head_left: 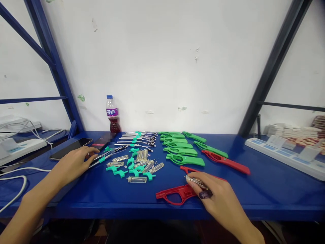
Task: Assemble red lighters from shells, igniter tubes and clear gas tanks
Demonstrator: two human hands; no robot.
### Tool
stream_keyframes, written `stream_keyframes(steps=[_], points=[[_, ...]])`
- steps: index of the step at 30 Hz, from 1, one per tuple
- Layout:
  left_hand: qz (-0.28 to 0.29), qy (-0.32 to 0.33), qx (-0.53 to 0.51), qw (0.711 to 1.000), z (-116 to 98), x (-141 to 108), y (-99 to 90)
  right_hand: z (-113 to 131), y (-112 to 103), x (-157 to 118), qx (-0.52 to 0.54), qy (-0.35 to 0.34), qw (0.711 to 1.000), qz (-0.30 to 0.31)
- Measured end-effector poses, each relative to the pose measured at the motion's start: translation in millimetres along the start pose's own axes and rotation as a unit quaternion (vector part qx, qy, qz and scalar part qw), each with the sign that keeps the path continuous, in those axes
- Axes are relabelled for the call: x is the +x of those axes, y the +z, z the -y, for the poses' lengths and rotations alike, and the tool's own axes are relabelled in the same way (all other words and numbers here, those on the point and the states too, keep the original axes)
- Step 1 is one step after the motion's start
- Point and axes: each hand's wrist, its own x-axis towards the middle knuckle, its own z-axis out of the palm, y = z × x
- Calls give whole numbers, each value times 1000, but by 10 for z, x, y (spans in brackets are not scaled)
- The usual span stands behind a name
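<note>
My left hand (74,164) is at the left of the blue table, fingers closed round the near ends of slim metal lighter tubes; a teal trigger (102,159) sits beside one tube. In my right hand (219,193) is a clear lighter fuel tank (199,182), pinched above the red lighter shell halves. One red shell half (177,196) lies just under that hand, open side up; a second red half (188,169) is partly hidden behind it. A dark purple item (205,194) shows at the right fingers; its kind is unclear.
Several clear fuel tanks (137,179) and teal triggers (120,173) lie mid-table. Behind them are rows of metal tubes (137,138) and green shells (186,160). A drink bottle (113,115), phones (72,148), and a power strip (286,157) stand or lie around.
</note>
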Motion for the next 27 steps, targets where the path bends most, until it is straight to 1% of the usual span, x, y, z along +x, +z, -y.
stream_keyframes(steps=[4, 7, 10, 11, 13, 14, 16, 18, 19, 24, 27], points=[[-3, 37, -24, 999, -222, -59, -193, 23, -4, 9, 1, -27, 1000, -4], [-14, 78, -56, 995, -504, -156, -270, 44, -13, 22, -2, -42, 999, -13], [-16, 137, -88, 987, -926, -340, -233, 38, -16, 28, -24, -61, 997, -40], [-13, 169, -102, 980, -1087, -420, -199, 26, -15, 25, -35, -69, 995, -56], [-1, 260, -125, 958, -1403, -589, -118, -10, -12, 14, -45, -86, 992, -77], [4, 282, -123, 951, -1541, -670, -77, -30, -11, 7, -41, -94, 992, -72], [23, 322, -117, 939, -1753, -808, -5, -63, -9, -6, -23, -108, 993, -32], [26, 338, -109, 935, -1871, -899, 49, -73, -4, -11, -9, -109, 994, 6], [27, 340, -106, 934, -1902, -926, 71, -69, 0, -8, -7, -107, 994, 9], [46, 342, -95, 934, -1925, -933, 176, -24, -4, 20, -12, -87, 994, -67], [59, 350, -85, 931, -1916, -908, 229, -97, -112, -13, -38, -59, 993, -91]])
